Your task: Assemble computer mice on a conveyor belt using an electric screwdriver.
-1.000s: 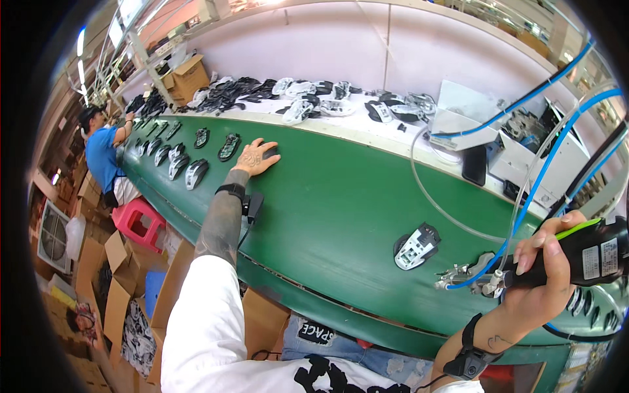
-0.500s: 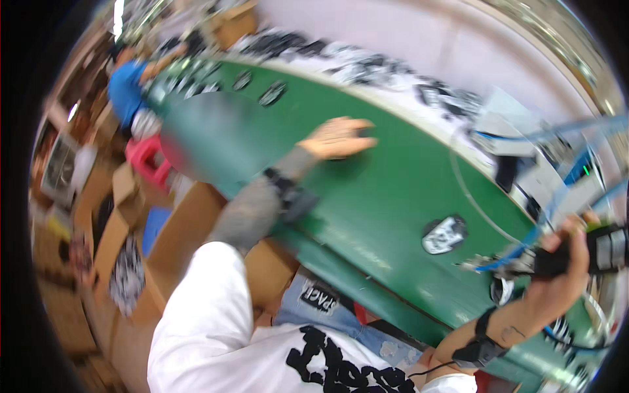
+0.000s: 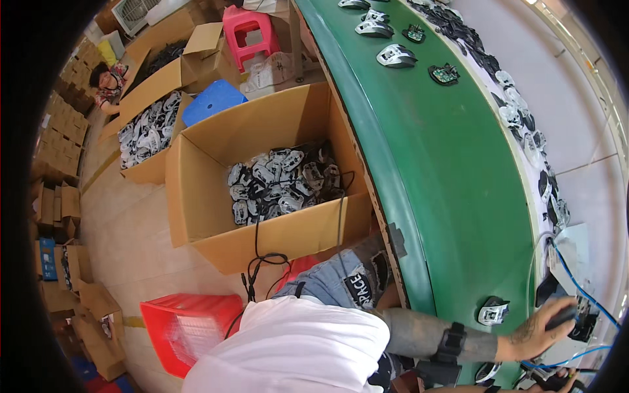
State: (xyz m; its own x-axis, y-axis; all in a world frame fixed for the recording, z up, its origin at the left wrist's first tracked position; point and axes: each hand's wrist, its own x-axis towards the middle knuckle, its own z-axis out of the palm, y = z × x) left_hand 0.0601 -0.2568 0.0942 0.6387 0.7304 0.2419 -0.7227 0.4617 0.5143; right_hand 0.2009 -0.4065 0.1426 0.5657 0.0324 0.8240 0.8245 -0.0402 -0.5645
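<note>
My left hand (image 3: pixel 538 334) reaches over the far-right end of the green work surface. Its fingers close round a dark, rounded piece that looks like a computer mouse shell (image 3: pixel 561 316), beside a small fixture (image 3: pixel 585 325) with blue air hoses. Below it, at the lower right rim, my right hand (image 3: pixel 571 381) shows only in part, its fingers curled on a black hand tool (image 3: pixel 557 380). Near my left wrist lies an open mouse half (image 3: pixel 493 311), pale inside with a black edge. Another mouse half (image 3: pixel 487 372) sits beyond my forearm, partly hidden.
Several mouse halves and circuit boards (image 3: pixel 444 74) lie along the green belt (image 3: pixel 458 170). Mouse shells fill the ledge (image 3: pixel 529 177) by the wall. On my left stand a large carton (image 3: pixel 288 245) of mouse parts, a red bin (image 3: pixel 187 303) and stools. A person (image 3: pixel 111 85) is among cartons.
My view has swung left, bringing the cartons into sight. My left hand has gone from bare belt to the fixture and now holds the dark shell. My right hand sits lower, mostly cut off.
</note>
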